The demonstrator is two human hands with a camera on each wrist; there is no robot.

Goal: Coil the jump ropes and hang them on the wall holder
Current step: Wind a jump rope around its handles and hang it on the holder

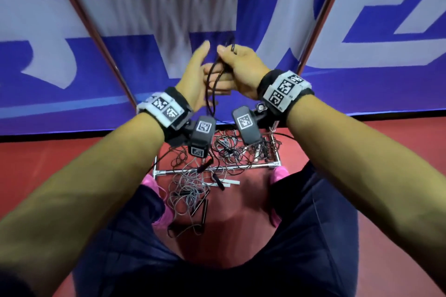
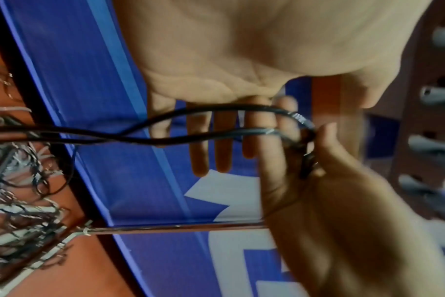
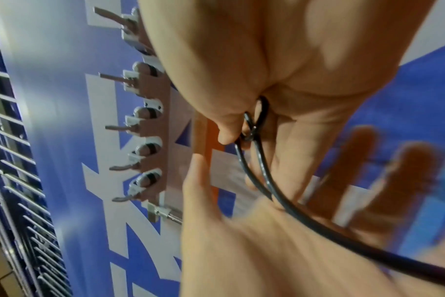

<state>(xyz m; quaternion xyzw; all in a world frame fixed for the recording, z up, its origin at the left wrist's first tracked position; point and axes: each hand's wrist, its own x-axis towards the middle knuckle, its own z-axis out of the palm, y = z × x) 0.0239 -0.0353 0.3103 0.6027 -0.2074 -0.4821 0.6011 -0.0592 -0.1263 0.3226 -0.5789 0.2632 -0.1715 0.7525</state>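
Right hand (image 1: 241,67): thumb and forefinger pinch the gathered top bend of the thin black glossy-coated jump rope (image 2: 241,107). The other fingers are curled under it. Left hand (image 1: 193,77): flat, fingers straight and slightly spread, gripping nothing. The rope strands cross in front of its fingers; whether they touch is unclear.

The brown wooden wall rack with grey metal hooks (image 3: 156,90) is the landmark. Both hands and the rope bend are near the rack and in front of it, and nothing is on a hook yet. Two rope strands hang from the pinch down and away from the rack. Their ends are lost in clutter, and no handles are clearly visible for this rope. A tangled heap of grey and black ropes (image 1: 188,190) lies on the red floor well below the rack, partly over a chrome wire frame (image 1: 217,167).

Handling, as a judgement:
- The cord is light, limp but springy, with a slick coating, so loops will tend to pop open or slide through a loose pinch.
- Best hold is at the point where the loops bunch together, all strands clamped at once.
- Handles would be the heavier part and would swing, so tuck them in or let them hang below the coil.
- Hang it by the bunched bend over a hook.
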